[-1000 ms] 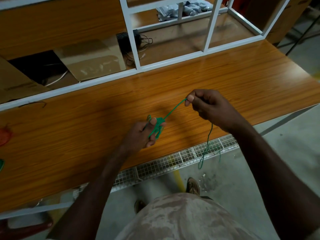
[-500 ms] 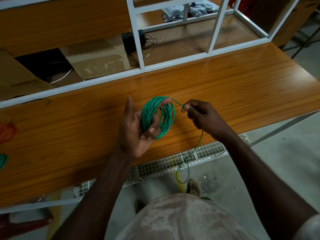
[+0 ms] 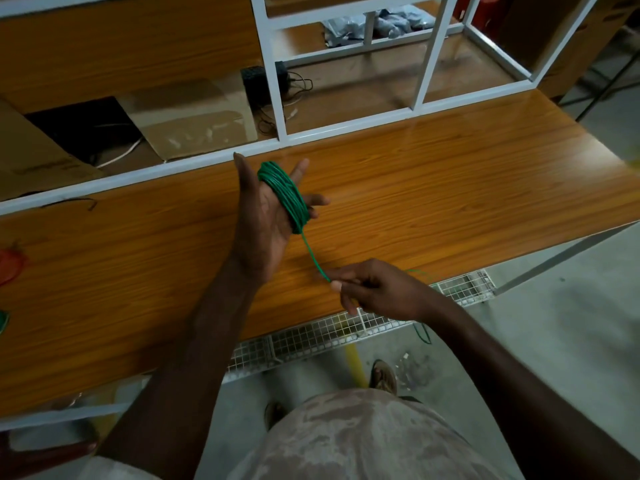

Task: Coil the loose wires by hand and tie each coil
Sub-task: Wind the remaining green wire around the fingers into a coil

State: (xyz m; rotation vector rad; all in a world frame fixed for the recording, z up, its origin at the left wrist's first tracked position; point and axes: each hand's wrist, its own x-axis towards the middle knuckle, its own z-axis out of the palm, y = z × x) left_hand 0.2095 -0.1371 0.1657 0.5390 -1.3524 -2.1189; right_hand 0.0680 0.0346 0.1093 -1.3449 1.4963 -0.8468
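Note:
A coil of green wire [image 3: 285,197] is looped round the spread fingers of my left hand [image 3: 263,220], which is raised palm-up above the wooden table [image 3: 450,202] with thumb and fingers straight. A single green strand [image 3: 313,258] runs down from the coil to my right hand [image 3: 374,289], which pinches it between thumb and fingertip near the table's front edge. The loose tail [image 3: 424,332] hangs below the right wrist towards the floor.
A white metal frame [image 3: 273,98] stands along the table's back edge, with cardboard [image 3: 194,123] and a black device [image 3: 263,81] behind it. Red [image 3: 10,268] and green [image 3: 3,322] bundles lie at the far left edge. A wire mesh tray [image 3: 311,341] runs under the front edge.
My left hand has opened flat, palm up, with the coil now round its fingers. My right hand has moved down and towards me, drawing the strand under the coil.

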